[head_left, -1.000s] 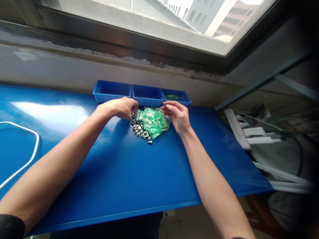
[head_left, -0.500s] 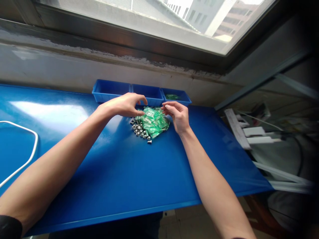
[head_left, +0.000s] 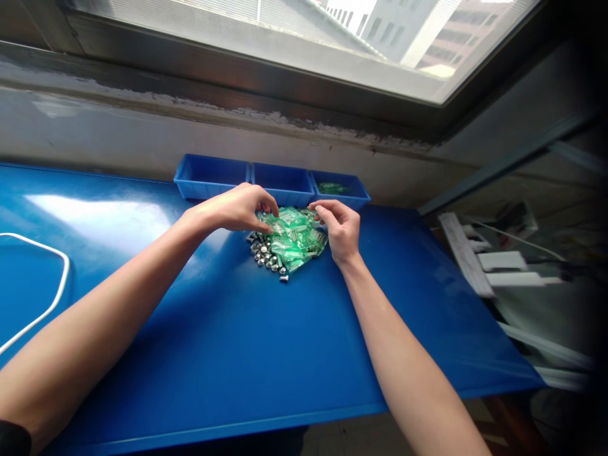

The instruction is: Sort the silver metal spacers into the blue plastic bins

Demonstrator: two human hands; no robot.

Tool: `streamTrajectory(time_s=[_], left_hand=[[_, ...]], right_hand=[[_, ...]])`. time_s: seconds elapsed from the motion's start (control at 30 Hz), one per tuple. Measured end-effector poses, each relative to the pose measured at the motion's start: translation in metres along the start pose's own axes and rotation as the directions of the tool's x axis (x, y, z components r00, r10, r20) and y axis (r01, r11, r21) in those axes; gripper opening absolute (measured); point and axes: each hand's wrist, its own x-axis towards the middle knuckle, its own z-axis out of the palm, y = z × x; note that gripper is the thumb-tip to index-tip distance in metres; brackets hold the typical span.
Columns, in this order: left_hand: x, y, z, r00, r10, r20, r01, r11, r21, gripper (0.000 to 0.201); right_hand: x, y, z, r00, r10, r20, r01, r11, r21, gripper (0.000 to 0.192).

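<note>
A heap of small green clear plastic bags (head_left: 297, 237) lies on the blue table, with small metal pieces showing among them. Against its left side sit several shiny short metal fasteners (head_left: 263, 250), and one loose fastener (head_left: 284, 278) lies in front. My left hand (head_left: 242, 209) hovers at the heap's left edge, thumb and fingers apart, nothing visible between them. At the right edge of the bags is my right hand (head_left: 339, 229), its thumb and fingertips brought together. Whatever they pinch, if anything, is hidden or too small to make out.
Behind the heap stand three joined blue bins (head_left: 285, 180); the right one holds some green bags (head_left: 333, 188). A white cable (head_left: 61, 278) curves over the left of the blue table (head_left: 247, 354). Beyond the right edge are white frame parts (head_left: 468, 253). A window is above.
My left hand has come down slightly onto the edge of the bags, fingers still apart. The right hand's fingertips have drawn closer together. The camera view has shifted a little.
</note>
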Motion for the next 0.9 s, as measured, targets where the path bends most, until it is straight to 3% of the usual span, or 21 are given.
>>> streamTrajectory(time_s=[0.13, 0.33, 0.53, 0.63, 0.8, 0.9], left_hand=[[-0.001, 0.002, 0.002, 0.998, 0.058, -0.016, -0.058, 0.998, 0.021, 0.033], [-0.005, 0.012, -0.001, 0.999, 0.04, -0.001, -0.04, 0.989, 0.142, 0.024], [-0.006, 0.016, -0.004, 0.991, 0.124, 0.044, -0.129, 0.983, 0.132, 0.027], [-0.009, 0.024, -0.008, 0.996, 0.074, 0.059, -0.079, 0.993, 0.091, 0.025], [-0.014, 0.044, -0.014, 0.986, 0.14, -0.088, -0.14, 0.99, 0.009, 0.028], [-0.013, 0.056, -0.014, 0.978, 0.064, -0.198, -0.077, 0.995, -0.062, 0.034]], right_hand=[[-0.003, 0.003, -0.002, 1.0, -0.028, -0.001, 0.028, 1.0, 0.01, 0.013], [-0.008, 0.006, -0.006, 0.998, -0.056, 0.024, 0.055, 0.998, 0.039, 0.015], [-0.008, 0.005, -0.006, 0.997, -0.054, 0.046, 0.052, 0.998, 0.044, 0.015], [-0.008, 0.005, -0.006, 0.997, -0.05, 0.064, 0.048, 0.998, 0.044, 0.016], [-0.007, 0.006, -0.007, 0.993, -0.054, 0.101, 0.048, 0.997, 0.057, 0.017], [-0.006, 0.006, -0.006, 0.989, -0.039, 0.144, 0.032, 0.998, 0.057, 0.019]])
